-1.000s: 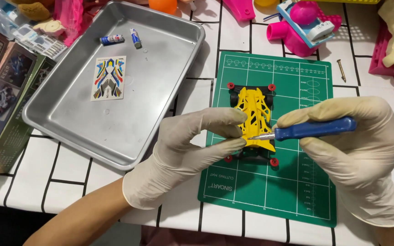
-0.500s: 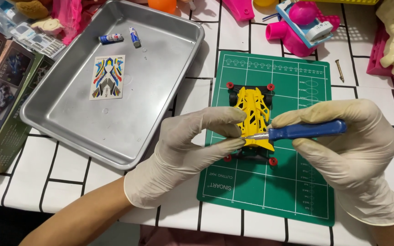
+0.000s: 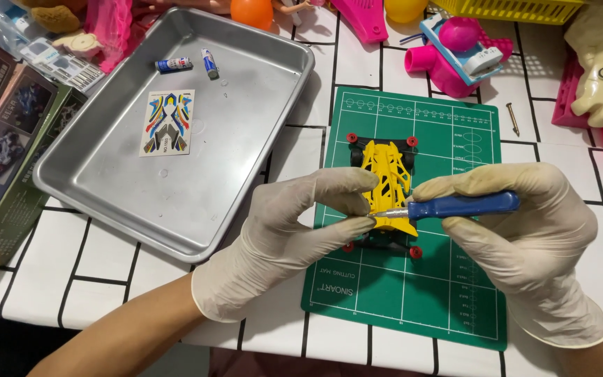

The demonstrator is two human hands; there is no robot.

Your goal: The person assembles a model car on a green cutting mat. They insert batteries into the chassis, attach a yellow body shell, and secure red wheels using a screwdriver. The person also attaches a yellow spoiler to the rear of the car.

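Left hand: the gloved left hand (image 3: 294, 241) pinches the near end of the car between thumb and forefinger, fingers closed on it.
Right hand: the gloved right hand (image 3: 525, 237) is closed around a blue-handled screwdriver (image 3: 455, 206), held nearly level, its metal tip pointing left and touching the car's near end.
Car: a small yellow toy car (image 3: 387, 183) with a black chassis and red wheels sits on the mat, lengthwise away from the person.
Mat: a green cutting mat (image 3: 420, 293) lies on a white table (image 3: 106, 258) with black grid lines.
Tray: a metal tray (image 3: 106, 188) sits left of the mat, holding a sticker sheet (image 3: 167, 123) and two small batteries (image 3: 174, 65).
Nearby: a loose nail (image 3: 513, 119) lies just right of the mat; pink toys (image 3: 455, 56) sit beyond it; boxes (image 3: 1, 139) lie left of the tray.
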